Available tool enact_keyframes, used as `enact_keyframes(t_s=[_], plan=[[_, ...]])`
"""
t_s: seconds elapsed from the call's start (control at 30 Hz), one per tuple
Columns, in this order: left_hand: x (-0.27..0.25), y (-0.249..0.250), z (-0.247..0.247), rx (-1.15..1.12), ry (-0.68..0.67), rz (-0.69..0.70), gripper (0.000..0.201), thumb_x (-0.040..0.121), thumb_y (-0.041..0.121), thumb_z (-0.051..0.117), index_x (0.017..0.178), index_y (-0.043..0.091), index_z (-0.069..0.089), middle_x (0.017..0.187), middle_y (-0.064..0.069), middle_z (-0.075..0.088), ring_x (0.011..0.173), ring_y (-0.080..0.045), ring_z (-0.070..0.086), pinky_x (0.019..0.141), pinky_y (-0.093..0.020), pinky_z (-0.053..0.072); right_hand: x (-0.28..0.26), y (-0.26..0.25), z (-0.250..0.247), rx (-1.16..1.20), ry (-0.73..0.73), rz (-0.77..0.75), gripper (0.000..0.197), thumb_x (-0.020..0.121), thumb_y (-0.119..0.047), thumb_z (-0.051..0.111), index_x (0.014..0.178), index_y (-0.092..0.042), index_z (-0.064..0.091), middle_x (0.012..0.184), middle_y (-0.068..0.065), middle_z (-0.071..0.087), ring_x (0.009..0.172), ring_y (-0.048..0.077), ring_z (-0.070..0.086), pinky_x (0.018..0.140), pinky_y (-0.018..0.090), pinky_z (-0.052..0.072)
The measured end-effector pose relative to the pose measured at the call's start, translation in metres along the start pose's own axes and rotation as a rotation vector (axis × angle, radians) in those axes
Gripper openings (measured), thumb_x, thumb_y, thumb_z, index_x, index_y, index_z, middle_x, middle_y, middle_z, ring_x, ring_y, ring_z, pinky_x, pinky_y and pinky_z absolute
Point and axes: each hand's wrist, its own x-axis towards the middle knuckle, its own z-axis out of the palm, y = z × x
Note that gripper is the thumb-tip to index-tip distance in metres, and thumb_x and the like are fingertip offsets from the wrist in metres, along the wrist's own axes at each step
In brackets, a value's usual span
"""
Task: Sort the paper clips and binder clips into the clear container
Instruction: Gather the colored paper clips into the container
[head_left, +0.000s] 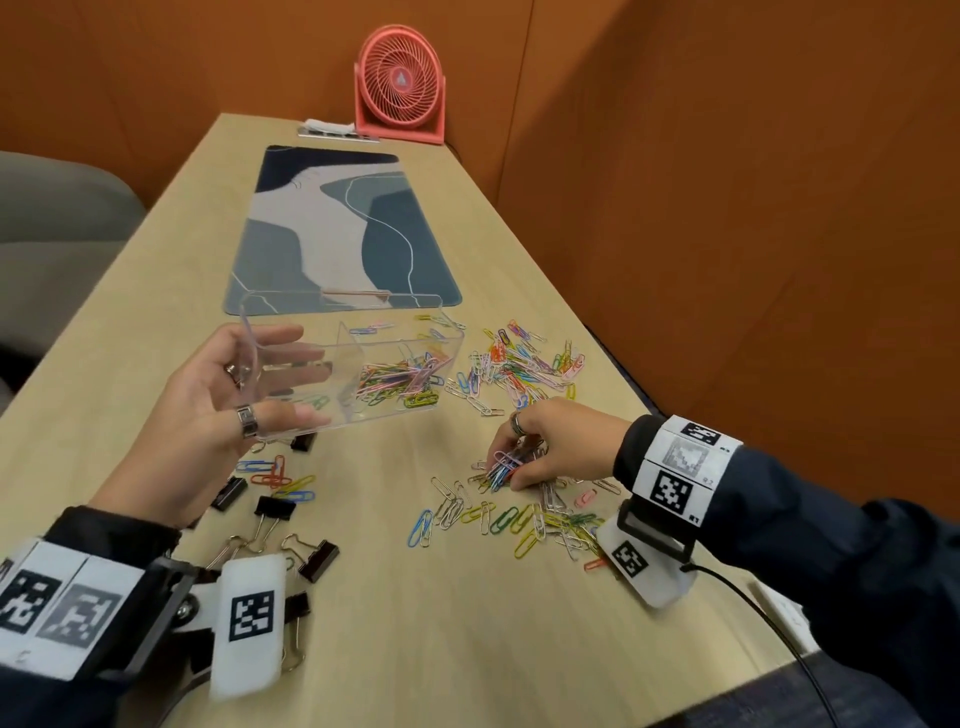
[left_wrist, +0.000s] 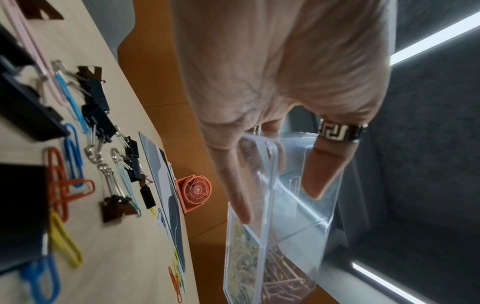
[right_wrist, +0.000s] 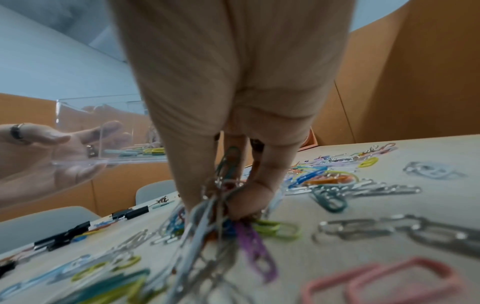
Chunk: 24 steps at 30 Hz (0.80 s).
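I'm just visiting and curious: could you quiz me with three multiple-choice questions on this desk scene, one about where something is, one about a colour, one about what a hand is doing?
1. Where is the clear container?
A. flat on the desk mat
B. held up by the left hand
C. beside the fan

2. What colour is the fan?
A. coral pink
B. blue
C. black

3. What is the right hand doing?
A. resting open
B. holding a binder clip
C. pinching a bunch of paper clips

Answers: B, the left hand's fingers grip its end wall above the table; A, its grille and frame are coral pink; C, the fingers close on a mixed-colour bunch.
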Motion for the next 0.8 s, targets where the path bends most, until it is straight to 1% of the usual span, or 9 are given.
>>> enact_keyframes(t_s=[0.07,0.17,0.23,0.3,0.37,0.47,0.57,0.67,0.8], plan=[[0.0,0.0,0.001,0.011,0.004,-0.007,0.091,0.023,0.044,0.092,0.106,0.022,0.06,0.109,-0.005,0.069,0.105,-0.023,0.066,0.082,-0.044,0.055,0.002,-0.001,-0.001,0.025,0.033,0.005,0.026,0.079,-0.017,0.073,0.105,-0.017,0.068,0.096,-0.001,0.069,0.085,0.013,0.063,0.078,0.022,0.05],[0.001,0.0,0.001,0.029,0.002,-0.005,0.08,0.032,0.026,0.087,0.106,0.021,0.059,0.11,-0.006,0.069,0.105,-0.023,0.066,0.088,-0.053,0.052,0.004,-0.002,-0.003,0.045,0.066,0.007,0.024,0.079,-0.017,0.073,0.102,-0.015,0.07,0.099,0.003,0.071,0.082,0.011,0.062,0.081,0.024,0.051],[0.0,0.0,0.001,0.022,0.002,-0.009,0.072,0.037,0.021,0.08,0.106,0.021,0.06,0.109,-0.006,0.069,0.105,-0.023,0.066,0.09,-0.055,0.048,0.004,0.0,-0.004,0.083,0.083,0.014,0.024,0.078,-0.018,0.074,0.101,-0.016,0.07,0.098,0.003,0.072,0.081,0.009,0.063,0.081,0.024,0.053],[0.0,0.0,0.0,0.019,-0.007,-0.02,0.079,0.031,0.026,0.087,0.105,0.022,0.06,0.11,-0.006,0.069,0.105,-0.022,0.066,0.086,-0.05,0.052,0.002,0.001,-0.007,0.142,0.102,0.007,0.024,0.076,-0.017,0.075,0.1,-0.016,0.071,0.096,0.002,0.073,0.08,0.009,0.065,0.079,0.021,0.054],[0.0,-0.001,0.0,0.031,-0.022,-0.02,0.088,0.025,0.035,0.092,0.106,0.022,0.06,0.111,-0.007,0.068,0.103,-0.02,0.067,0.079,-0.039,0.057,-0.001,0.0,-0.013,0.18,0.131,-0.016,0.022,0.077,-0.016,0.075,0.099,-0.015,0.071,0.092,0.001,0.072,0.078,0.009,0.066,0.075,0.018,0.054],[0.001,-0.002,0.0,0.041,-0.032,-0.016,0.075,0.039,0.011,0.084,0.109,0.008,0.055,0.112,-0.011,0.068,0.103,-0.021,0.066,0.073,-0.028,0.058,-0.008,-0.005,-0.029,0.252,0.184,-0.047,0.02,0.078,-0.012,0.073,0.097,-0.013,0.071,0.085,-0.001,0.072,0.072,0.004,0.066,0.07,0.017,0.056],[0.002,-0.004,-0.001,0.043,-0.036,-0.017,0.064,0.052,-0.002,0.07,0.112,0.001,0.05,0.113,-0.011,0.067,0.103,-0.02,0.066,0.074,-0.029,0.058,-0.013,-0.014,-0.049,0.339,0.267,-0.094,0.019,0.076,-0.008,0.073,0.093,-0.017,0.071,0.073,-0.014,0.07,0.06,-0.005,0.062,0.064,0.013,0.053],[0.002,-0.004,-0.001,0.054,-0.037,-0.021,0.061,0.053,-0.003,0.068,0.111,0.005,0.053,0.113,-0.01,0.067,0.103,-0.019,0.066,0.079,-0.032,0.057,-0.012,-0.028,-0.069,0.381,0.369,-0.163,0.022,0.075,-0.007,0.073,0.094,-0.017,0.07,0.08,-0.005,0.071,0.064,0.002,0.064,0.063,0.015,0.053],[0.002,-0.004,0.001,0.056,-0.043,-0.023,0.065,0.053,-0.003,0.069,0.115,-0.002,0.048,0.114,-0.01,0.067,0.102,-0.019,0.067,0.08,-0.036,0.058,-0.002,-0.052,-0.086,0.412,0.44,-0.264,0.021,0.077,-0.007,0.072,0.096,-0.015,0.069,0.082,-0.001,0.071,0.066,0.009,0.066,0.065,0.019,0.055]])
